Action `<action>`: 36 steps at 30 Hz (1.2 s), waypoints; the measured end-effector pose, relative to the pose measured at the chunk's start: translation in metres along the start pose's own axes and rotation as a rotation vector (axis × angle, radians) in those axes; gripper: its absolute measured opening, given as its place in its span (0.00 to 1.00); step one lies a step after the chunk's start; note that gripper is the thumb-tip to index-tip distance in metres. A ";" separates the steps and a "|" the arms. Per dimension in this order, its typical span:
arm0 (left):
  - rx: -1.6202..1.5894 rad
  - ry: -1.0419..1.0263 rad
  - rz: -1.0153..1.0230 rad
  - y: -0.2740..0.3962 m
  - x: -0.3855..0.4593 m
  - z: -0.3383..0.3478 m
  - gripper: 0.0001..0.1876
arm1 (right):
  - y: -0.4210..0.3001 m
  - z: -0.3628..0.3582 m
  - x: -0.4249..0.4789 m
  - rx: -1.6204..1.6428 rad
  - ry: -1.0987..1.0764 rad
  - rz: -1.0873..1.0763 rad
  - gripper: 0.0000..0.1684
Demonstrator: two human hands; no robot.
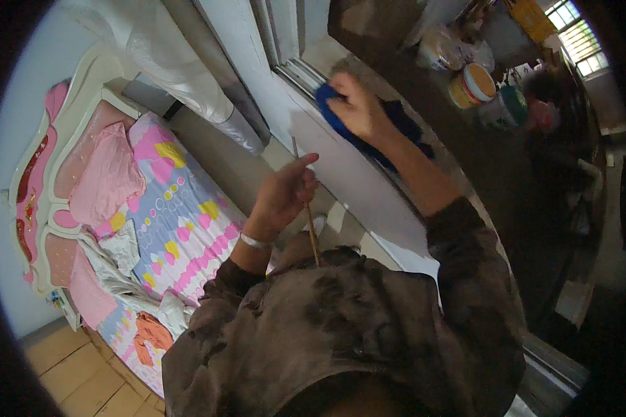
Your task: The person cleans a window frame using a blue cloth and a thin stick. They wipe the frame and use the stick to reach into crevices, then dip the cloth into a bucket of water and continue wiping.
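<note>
My left hand [290, 194] is closed around a thin wooden stick [313, 234], which sticks out above and below the fist. The thumb points outward, and a light bracelet [254, 241] circles the wrist. Over the window sill, my right hand [356, 107] grips a dark blue cloth [344, 130] and looks slightly blurred. The cloth lies along the sliding window track [305, 75], and part of it spreads under my forearm onto the outer ledge [339, 54].
On the left stands a bed [182, 208] with patterned bedding and pink pillows [109, 177]. A white curtain [188, 78] hangs beside the window. Beyond the sill, in a dim space, are buckets [472, 86] and plastic bags [441, 47]. The white wall [339, 161] below the sill is close to me.
</note>
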State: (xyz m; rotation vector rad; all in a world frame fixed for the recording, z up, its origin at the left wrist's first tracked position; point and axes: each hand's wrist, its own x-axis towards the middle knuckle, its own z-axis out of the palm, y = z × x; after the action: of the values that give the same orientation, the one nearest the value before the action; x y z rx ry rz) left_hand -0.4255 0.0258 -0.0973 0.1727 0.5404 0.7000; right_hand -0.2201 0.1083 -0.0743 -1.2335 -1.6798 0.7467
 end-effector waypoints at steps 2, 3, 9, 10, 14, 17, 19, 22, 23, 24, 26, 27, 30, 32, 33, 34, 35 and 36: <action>0.026 -0.020 0.028 0.004 -0.003 -0.003 0.16 | 0.007 0.026 0.043 -0.175 -0.030 -0.118 0.15; 0.055 -0.004 0.054 0.006 -0.004 -0.007 0.16 | 0.012 0.038 0.066 -0.232 -0.083 -0.119 0.15; 0.069 0.169 0.074 0.013 -0.014 0.003 0.13 | 0.002 0.057 0.106 -0.633 -0.381 -0.051 0.14; 0.055 0.116 0.068 0.011 -0.014 -0.001 0.13 | -0.004 0.052 0.100 -0.647 -0.436 -0.065 0.13; 0.054 -0.129 0.208 0.024 0.006 -0.011 0.11 | -0.023 0.007 0.034 -0.719 -0.615 0.062 0.12; -0.229 -0.099 0.235 0.039 0.027 0.028 0.10 | -0.037 -0.043 -0.025 -0.560 -0.679 0.193 0.16; -0.262 -0.155 0.244 0.036 0.048 0.055 0.11 | -0.073 -0.051 -0.040 -0.737 -0.394 -0.182 0.21; -0.353 -0.296 0.172 0.021 0.082 0.073 0.12 | -0.087 -0.050 -0.052 -0.486 -0.218 -0.318 0.22; -0.390 -0.352 0.146 0.018 0.090 0.077 0.12 | -0.086 -0.047 -0.051 -0.319 -0.210 -0.305 0.22; -0.401 -0.334 0.139 0.016 0.092 0.085 0.14 | -0.081 -0.045 -0.047 -0.319 -0.105 -0.289 0.18; -0.299 -0.455 0.116 0.022 0.090 0.077 0.19 | -0.062 -0.039 -0.028 -0.290 0.111 -0.257 0.13; -0.254 -0.515 0.113 0.027 0.088 0.071 0.22 | -0.062 -0.038 -0.009 -0.211 0.138 -0.215 0.11; -0.140 -0.136 0.170 0.030 0.066 0.053 0.21 | -0.047 -0.028 0.043 -0.003 0.129 -0.126 0.13; -0.073 -0.001 0.182 0.032 0.056 0.030 0.19 | -0.034 -0.018 0.063 0.085 0.110 -0.120 0.13; -0.047 0.042 0.183 0.032 0.053 0.014 0.17 | -0.030 -0.014 0.070 0.089 0.114 -0.131 0.13; -0.020 0.091 0.189 0.031 0.050 0.001 0.16 | -0.028 -0.011 0.073 0.100 0.112 -0.143 0.13; -0.051 0.088 0.189 0.030 0.049 -0.008 0.15 | -0.028 -0.012 0.075 0.077 0.127 -0.159 0.14; -0.084 0.085 0.192 0.030 0.049 -0.015 0.14 | -0.030 -0.013 0.077 0.055 0.138 -0.175 0.14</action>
State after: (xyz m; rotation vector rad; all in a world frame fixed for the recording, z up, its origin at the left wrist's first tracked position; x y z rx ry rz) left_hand -0.4195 0.0803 -0.1198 0.1179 0.5797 0.9190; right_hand -0.2287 0.1709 -0.0196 -1.0601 -1.6188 0.5838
